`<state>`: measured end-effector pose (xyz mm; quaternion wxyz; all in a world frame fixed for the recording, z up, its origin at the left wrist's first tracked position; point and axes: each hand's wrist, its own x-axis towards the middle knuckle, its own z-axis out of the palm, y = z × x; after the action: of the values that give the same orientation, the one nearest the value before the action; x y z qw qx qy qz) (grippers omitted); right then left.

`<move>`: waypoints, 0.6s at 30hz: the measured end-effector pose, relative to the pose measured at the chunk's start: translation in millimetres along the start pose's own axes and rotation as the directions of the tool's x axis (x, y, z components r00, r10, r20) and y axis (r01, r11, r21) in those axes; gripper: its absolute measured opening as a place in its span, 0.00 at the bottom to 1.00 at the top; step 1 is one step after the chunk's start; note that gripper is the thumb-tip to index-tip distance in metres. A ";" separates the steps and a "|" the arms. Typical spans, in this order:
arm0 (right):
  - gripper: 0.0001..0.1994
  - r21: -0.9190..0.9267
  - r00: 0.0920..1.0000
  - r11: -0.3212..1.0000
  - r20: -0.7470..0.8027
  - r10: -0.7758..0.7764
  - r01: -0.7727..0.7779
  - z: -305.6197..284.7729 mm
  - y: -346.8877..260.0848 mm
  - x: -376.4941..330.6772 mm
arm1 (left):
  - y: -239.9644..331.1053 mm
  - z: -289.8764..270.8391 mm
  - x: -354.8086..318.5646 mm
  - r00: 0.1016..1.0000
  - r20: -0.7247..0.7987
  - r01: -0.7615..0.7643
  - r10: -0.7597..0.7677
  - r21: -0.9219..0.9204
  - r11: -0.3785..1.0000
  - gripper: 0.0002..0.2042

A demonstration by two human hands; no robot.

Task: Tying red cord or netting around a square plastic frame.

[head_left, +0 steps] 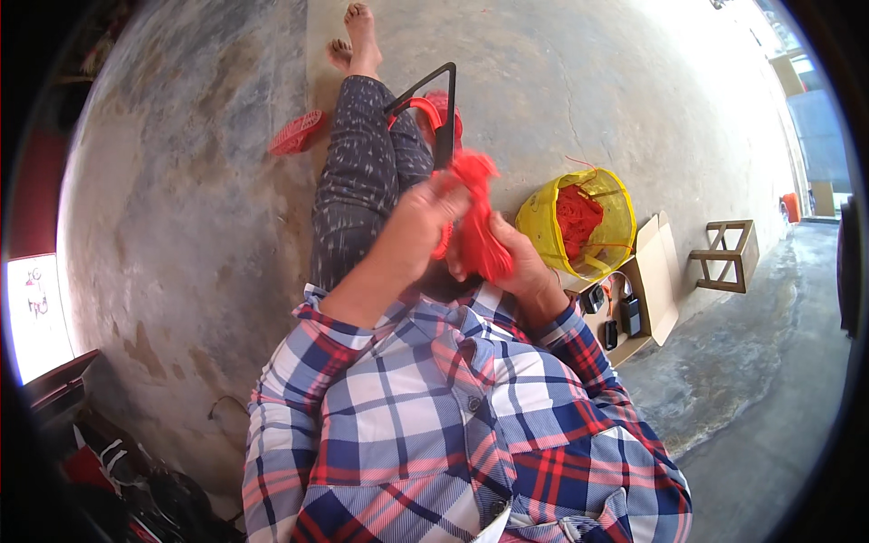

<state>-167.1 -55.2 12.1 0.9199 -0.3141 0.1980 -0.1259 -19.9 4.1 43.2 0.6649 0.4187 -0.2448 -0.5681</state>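
A bunched red bundle of soft, stringy material (484, 237) hangs between my hands, above my lap. My left hand (424, 217) is closed on its upper left side, slightly smeared by motion. Lower down, my right hand (520, 258) grips the right side of the same bundle, its thumb pointing up. Just beyond the left hand, a black angular frame (444, 113) with a curved red-orange part (422, 107) rises beside my legs. Its lower end is hidden behind my hands and the bundle.
To the right stands a yellow basket (537, 217) holding red material (577, 217). Beside it lies an open cardboard box (659, 276) with black devices and cables. A small wooden stool (727, 256) is farther right. Another red bundle (297, 133) rests on the concrete floor left of my outstretched legs (355, 163).
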 end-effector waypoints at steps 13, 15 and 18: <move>0.08 -0.783 0.931 0.532 -0.365 0.027 -0.322 -90.8 -39.3 54.3 | 18.5 -89.6 1.5 0.945 0.250 -0.228 -0.211 0.966 0.123 0.09; 0.10 -0.859 0.950 0.421 -0.310 0.024 -0.291 -73.2 -26.3 53.8 | 3.7 -81.4 3.6 0.958 0.229 -0.217 -0.172 0.972 0.085 0.10; 0.17 -0.817 0.997 0.576 0.002 0.073 -0.040 -68.5 -13.7 57.0 | -4.3 -65.5 17.2 0.987 0.141 -0.112 -0.083 0.951 0.287 0.10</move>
<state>-148.2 -122.3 -45.1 0.6796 -0.6974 0.2273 0.0141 34.2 5.8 2.3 0.2658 0.6826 -0.5924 -0.3355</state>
